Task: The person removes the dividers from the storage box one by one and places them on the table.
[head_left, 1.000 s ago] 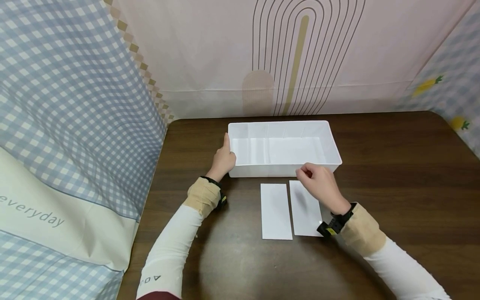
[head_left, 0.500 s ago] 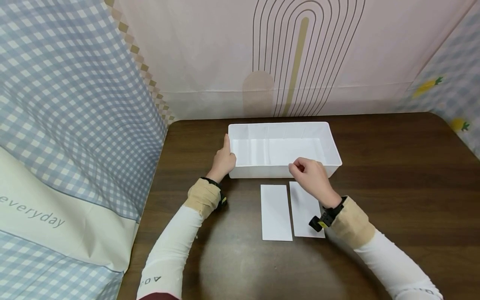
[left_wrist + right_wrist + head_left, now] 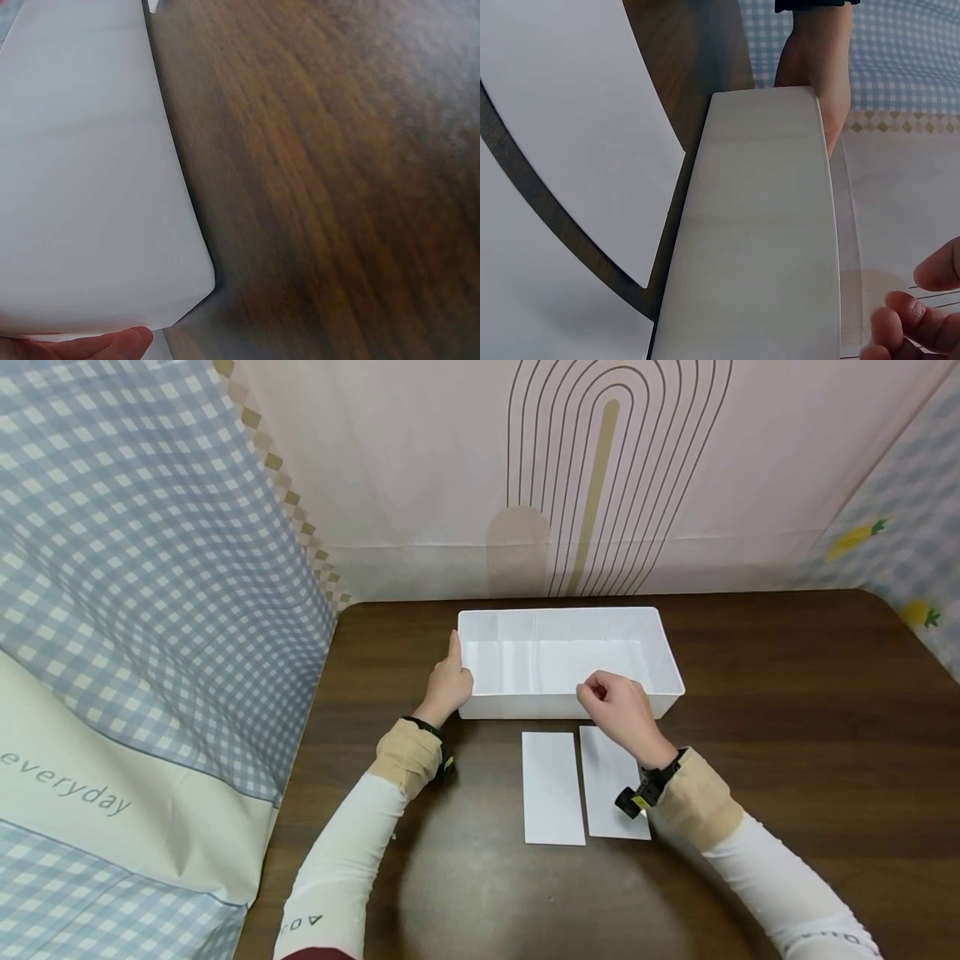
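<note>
A long white plastic box (image 3: 592,664) with a few ribs on its inner walls stands on the table, its long side facing me. At its left end my left hand (image 3: 446,683) lies against the outer wall, index finger straight along it; in the left wrist view a fingertip (image 3: 133,343) touches the box's corner edge. Over the front rim hovers my right hand (image 3: 621,708), fingers loosely bent with nothing between them and the thumb. Below it, two flat white rectangular panels lie side by side, the left panel (image 3: 552,789) and the right panel (image 3: 611,793), partly covered by my wrist.
The dark wooden table (image 3: 787,710) extends to both sides of the box. A pale printed curtain (image 3: 420,485) hangs behind it, and a blue checked cloth (image 3: 150,527) hangs along the left edge. Each wrist carries a black strap with a small camera.
My right hand has moved left and a little away from me, along the box's front rim. The left hand, the box and both panels have stayed in place.
</note>
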Tool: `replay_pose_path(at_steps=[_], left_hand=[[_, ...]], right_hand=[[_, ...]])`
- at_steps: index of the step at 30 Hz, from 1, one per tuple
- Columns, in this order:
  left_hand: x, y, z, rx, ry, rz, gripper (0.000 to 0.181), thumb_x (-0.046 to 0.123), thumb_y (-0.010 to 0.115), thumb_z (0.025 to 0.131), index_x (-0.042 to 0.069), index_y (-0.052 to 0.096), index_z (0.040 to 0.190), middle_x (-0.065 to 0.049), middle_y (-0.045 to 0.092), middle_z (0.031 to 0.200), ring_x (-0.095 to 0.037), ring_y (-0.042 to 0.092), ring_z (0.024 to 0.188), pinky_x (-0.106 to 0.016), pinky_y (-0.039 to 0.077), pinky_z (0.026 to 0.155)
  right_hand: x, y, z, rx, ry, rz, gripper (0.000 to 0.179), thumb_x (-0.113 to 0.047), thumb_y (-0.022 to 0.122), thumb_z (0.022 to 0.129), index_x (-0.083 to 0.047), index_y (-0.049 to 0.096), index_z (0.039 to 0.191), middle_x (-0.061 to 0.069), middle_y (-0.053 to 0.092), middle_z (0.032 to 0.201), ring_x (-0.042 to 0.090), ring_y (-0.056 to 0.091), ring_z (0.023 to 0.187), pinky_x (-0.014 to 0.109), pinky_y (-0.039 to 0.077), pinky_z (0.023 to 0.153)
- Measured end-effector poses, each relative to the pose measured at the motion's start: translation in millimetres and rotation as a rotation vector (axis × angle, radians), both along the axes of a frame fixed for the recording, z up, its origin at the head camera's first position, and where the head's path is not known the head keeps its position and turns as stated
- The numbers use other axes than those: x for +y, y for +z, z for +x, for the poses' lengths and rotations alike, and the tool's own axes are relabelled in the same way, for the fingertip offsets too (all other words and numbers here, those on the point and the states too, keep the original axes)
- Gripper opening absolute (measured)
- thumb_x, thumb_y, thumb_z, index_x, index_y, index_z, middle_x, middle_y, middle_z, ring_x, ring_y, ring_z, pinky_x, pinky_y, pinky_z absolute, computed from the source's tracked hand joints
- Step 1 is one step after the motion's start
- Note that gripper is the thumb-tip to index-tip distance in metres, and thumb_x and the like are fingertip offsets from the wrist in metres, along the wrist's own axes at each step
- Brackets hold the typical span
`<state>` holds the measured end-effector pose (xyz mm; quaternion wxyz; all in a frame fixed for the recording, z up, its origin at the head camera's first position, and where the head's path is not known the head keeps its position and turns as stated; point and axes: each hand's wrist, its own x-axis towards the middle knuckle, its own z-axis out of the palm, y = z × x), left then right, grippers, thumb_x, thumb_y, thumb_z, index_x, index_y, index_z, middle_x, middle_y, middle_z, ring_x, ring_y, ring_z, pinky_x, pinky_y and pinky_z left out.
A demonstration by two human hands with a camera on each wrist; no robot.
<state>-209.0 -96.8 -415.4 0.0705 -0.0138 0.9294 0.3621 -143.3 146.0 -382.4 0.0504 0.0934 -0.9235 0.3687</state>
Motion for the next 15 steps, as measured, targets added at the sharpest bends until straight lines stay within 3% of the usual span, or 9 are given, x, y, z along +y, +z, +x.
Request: replay_pose_path(at_steps=[15], left_hand=[[-0.2, 0.0, 1.2, 0.002, -0.003, 0.012, 0.066, 0.004, 0.027, 0.086, 0.012, -0.005, 0.143, -0.001, 0.036, 0.051, -0.012, 0.025, 0.038, -0.022, 0.024, 0.037]], right_hand=[[-16, -0.2, -9.5, 0.019, 0.029, 0.016, 0.022, -0.019, 0.047, 0.084, -0.007, 0.059, 0.07, 0.003, 0.049, 0.057, 0.014, 0.041, 0.05, 0.025, 0.033, 0.048]])
